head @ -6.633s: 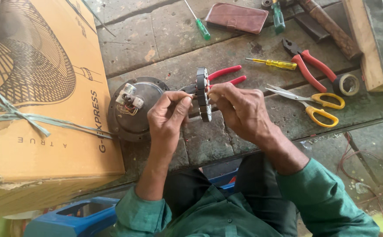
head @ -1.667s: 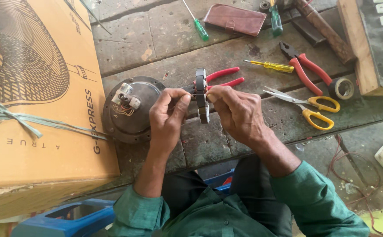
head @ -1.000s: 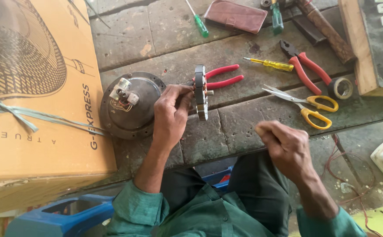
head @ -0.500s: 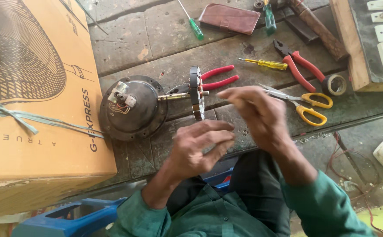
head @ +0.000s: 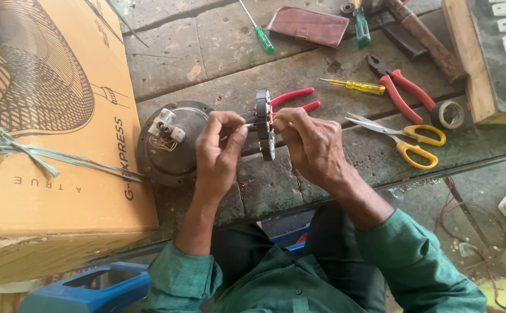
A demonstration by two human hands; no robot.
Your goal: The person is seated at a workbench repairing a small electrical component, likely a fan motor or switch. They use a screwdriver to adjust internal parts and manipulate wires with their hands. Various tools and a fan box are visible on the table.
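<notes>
Both your hands, left (head: 221,152) and right (head: 311,148), pinch the stator ring (head: 264,124) upright, fingers clamped on its edges, beside the round motor housing (head: 169,145).

The dark grey stator ring (head: 265,124) sits at centre, with the red-handled pliers (head: 292,99) at one o'clock of it. At nine o'clock lies the dull grey motor housing (head: 169,145) — white connectors on top. The tan cardboard box (head: 44,133) bears a black line drawing of a fan. At three o'clock, scissors (head: 409,139) with yellow handles. Sleeves — green.
</notes>
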